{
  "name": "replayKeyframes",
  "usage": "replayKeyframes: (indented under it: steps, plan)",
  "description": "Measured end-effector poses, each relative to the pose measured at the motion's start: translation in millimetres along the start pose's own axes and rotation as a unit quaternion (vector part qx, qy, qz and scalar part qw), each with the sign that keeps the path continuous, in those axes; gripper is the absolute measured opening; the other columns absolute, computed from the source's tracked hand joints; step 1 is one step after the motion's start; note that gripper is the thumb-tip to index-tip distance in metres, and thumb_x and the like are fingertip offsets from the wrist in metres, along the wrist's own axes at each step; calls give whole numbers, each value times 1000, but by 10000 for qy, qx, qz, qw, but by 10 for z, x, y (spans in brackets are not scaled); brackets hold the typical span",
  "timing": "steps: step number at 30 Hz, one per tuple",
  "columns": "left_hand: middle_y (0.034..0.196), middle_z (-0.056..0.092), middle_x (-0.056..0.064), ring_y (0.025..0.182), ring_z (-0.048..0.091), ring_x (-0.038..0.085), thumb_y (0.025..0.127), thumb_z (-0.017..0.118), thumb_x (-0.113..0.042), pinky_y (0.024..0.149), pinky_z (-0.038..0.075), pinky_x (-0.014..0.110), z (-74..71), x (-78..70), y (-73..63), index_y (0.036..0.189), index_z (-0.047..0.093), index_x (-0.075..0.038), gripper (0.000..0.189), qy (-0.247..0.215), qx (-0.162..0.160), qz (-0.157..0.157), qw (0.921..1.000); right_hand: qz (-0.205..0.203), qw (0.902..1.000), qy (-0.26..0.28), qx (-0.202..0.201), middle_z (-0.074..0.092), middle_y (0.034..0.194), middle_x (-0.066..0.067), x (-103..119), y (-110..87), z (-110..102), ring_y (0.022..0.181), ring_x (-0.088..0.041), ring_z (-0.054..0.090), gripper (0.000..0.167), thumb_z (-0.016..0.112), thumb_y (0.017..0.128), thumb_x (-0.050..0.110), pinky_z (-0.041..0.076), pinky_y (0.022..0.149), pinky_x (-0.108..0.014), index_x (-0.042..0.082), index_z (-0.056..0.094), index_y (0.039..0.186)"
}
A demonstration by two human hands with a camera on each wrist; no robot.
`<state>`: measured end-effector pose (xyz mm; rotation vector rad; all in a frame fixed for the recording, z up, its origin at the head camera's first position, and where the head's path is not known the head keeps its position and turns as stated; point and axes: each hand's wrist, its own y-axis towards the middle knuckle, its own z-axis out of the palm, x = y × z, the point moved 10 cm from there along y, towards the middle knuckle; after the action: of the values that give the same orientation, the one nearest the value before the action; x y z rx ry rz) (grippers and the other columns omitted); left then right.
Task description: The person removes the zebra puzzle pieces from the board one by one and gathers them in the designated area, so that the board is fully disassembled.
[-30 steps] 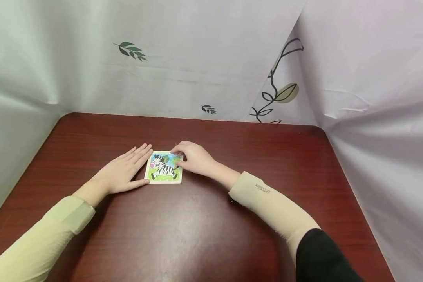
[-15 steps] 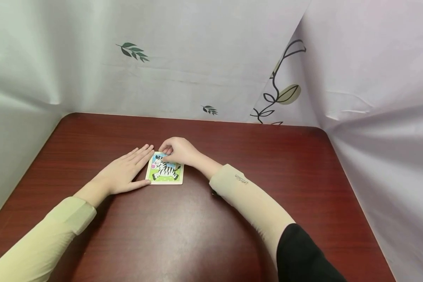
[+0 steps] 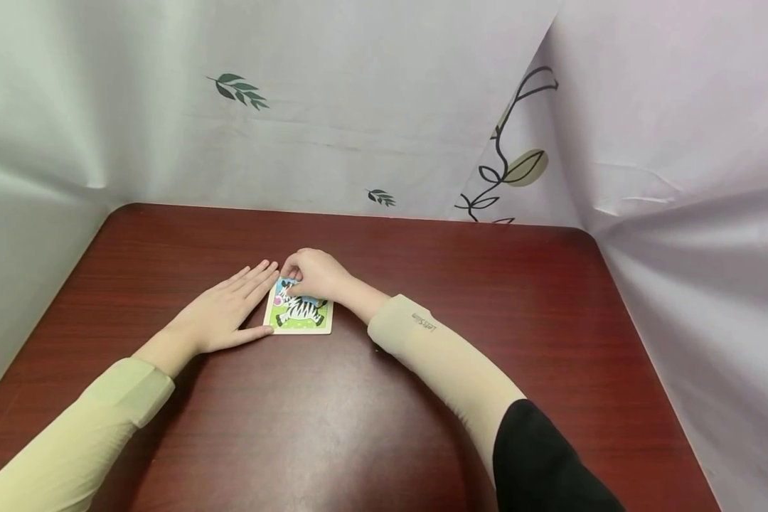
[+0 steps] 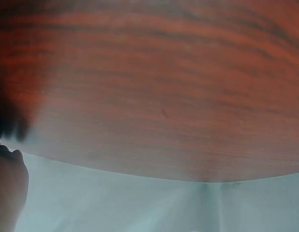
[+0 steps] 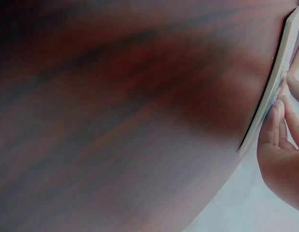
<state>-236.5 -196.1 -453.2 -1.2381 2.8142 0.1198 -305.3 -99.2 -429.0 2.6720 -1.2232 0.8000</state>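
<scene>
A square zebra puzzle (image 3: 301, 323) with a pale border lies on the table, left of centre in the head view. My left hand (image 3: 224, 313) lies flat along its left side, fingers straight, with the thumb tip at the near left corner. From the far side my right hand (image 3: 318, 274) reaches over the puzzle, fingers curled at the far edge and thumb on the picture near the zebra's head. That hand covers the upper right part. In the right wrist view the puzzle's thick pale edge (image 5: 276, 79) shows beside the fingertips. Only a dark part of a hand (image 4: 9, 179) shows in the left wrist view.
The table (image 3: 371, 398) is glossy reddish-brown wood with rounded far corners. Pale curtains (image 3: 333, 107) with leaf prints hang along its far edge and sides.
My right hand has slid left along the puzzle's far edge, from the upper right corner towards the upper left. My left hand and the puzzle have stayed in place.
</scene>
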Motion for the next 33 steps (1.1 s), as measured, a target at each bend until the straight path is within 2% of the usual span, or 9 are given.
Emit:
replayKeyframes:
  steps: [5,11,20,24,33]
  plan:
    - [173,29,24,162,27,39,99,66,-56,135,-6,23,-10,-7,9,165,28,4,97,-6,-48,37,10000,-5,9998,-201,32,70,116,-2,-6,2,22,106,-12,65,31,80,97,26,52,92,-20,13,76,124]
    - [173,29,25,162,27,40,99,66,-55,135,-7,22,-15,-10,5,165,28,4,96,-23,-42,47,10000,51,9998,-131,122,71,117,-2,-33,18,48,105,-12,63,32,80,97,28,52,93,-22,13,75,126]
    - [172,30,25,162,28,40,99,66,-54,133,-9,19,-38,-20,9,165,29,5,95,-60,-86,33,9999,27,9999,107,108,70,112,-3,-33,19,41,101,-12,63,23,78,98,25,48,86,-18,13,76,118]
    - [173,29,24,163,27,40,100,65,-54,136,-5,23,-25,-23,8,165,27,4,96,-34,-23,37,10000,-13,9998,195,38,72,110,-3,-22,20,30,100,-12,65,18,79,98,22,49,86,-17,12,76,113]
    - [173,29,24,162,28,40,99,66,-54,134,-8,20,-32,-11,8,165,28,4,96,-66,-50,9,10000,93,9998,162,11,73,106,-1,-30,15,15,95,-10,63,22,79,98,23,49,83,-18,13,78,117]
